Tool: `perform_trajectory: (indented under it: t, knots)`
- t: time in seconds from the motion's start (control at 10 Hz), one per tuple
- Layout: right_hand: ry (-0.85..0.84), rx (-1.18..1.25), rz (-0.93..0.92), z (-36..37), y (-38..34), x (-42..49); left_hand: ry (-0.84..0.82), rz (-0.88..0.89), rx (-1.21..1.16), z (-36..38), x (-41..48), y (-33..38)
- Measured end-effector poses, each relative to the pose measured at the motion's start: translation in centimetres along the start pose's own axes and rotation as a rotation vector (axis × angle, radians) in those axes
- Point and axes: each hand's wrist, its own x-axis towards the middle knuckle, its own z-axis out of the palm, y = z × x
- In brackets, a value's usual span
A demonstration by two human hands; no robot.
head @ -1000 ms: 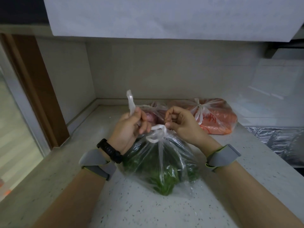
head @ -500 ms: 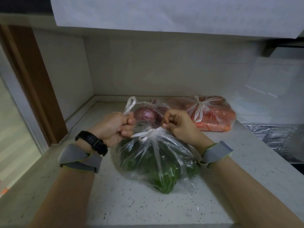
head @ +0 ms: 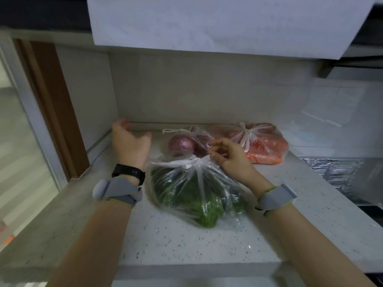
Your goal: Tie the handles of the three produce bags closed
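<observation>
A: Half a second ago both hands were pulling the handles of the bag of greens (head: 196,195) apart. Now the left hand (head: 130,141) has let go and swings up and away to the left, fingers spread, blurred, holding nothing.

B: And the right hand (head: 226,156)?

A: It stays just beside the knot (head: 190,163), fingers loosely curled. One handle end runs in under it. I cannot tell whether it pinches that end or only touches it.

B: So the knot is done?

A: It looks cinched. The handles lie bunched in a tight white twist on top of the bag, which sits on the desk (head: 186,245) between the forearms.

B: The other two?

A: Behind it are the bag of onions (head: 182,142) and, just beside that on the right, the bag of carrots (head: 267,148), both near the back wall (head: 207,90). Each shows gathered, knotted handles.

B: Then all three seem tied.

A: I judge so. The task looks at or near its end, unless the greens want a second knot.
</observation>
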Motion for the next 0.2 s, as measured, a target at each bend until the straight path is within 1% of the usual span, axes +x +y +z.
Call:
perform_trajectory:
  t: [0.1,0.2]
  knots:
    - [0.039,-0.082,-0.026,-0.5,-1.4,-1.2,0.048,0.533,0.292,0.3,-1.1,0.5]
    - [0.036,-0.150,-0.082,-1.4,-2.7,-2.3,-0.288,0.626,0.227,1.9,-3.7,1.4]
